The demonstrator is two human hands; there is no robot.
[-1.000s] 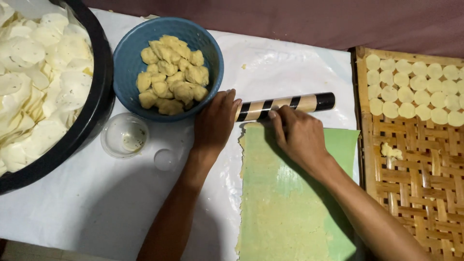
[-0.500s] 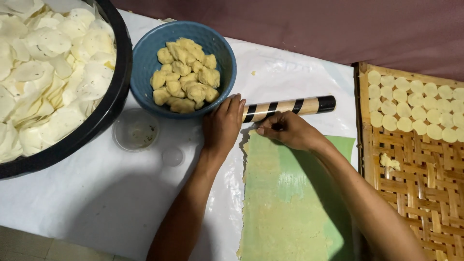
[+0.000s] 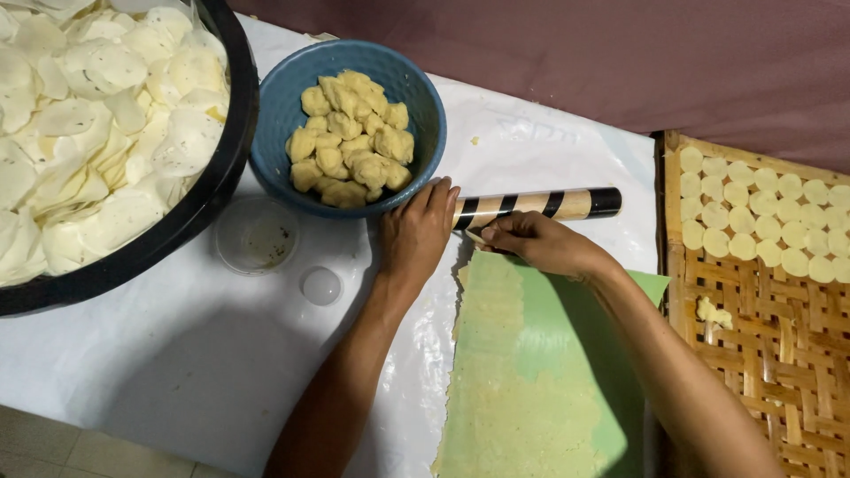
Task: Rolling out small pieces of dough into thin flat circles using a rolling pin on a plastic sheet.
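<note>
A striped black-and-tan rolling pin [image 3: 567,204] lies across the far end of a green sheet [image 3: 567,354] covered by thin rolled dough [image 3: 505,389]. My left hand [image 3: 416,232] rests flat on the pin's left end, fingers together, next to the blue bowl [image 3: 292,97] of yellow dough lumps [image 3: 350,142]. My right hand [image 3: 536,241] is curled at the sheet's far edge just under the pin, fingertips pinching the edge of the dough or sheet; which one is hidden.
A big black basin [image 3: 204,204] of thin white discs sits at the left. A small clear cup [image 3: 257,235] and a round lid [image 3: 320,285] lie on the white table cover [image 3: 177,354]. A woven bamboo tray [image 3: 779,354] with rows of small round dough discs [image 3: 753,212] stands at the right.
My right hand slid off the top of the pin and curled down to the sheet's far edge. The left hand stayed on the pin's left end.
</note>
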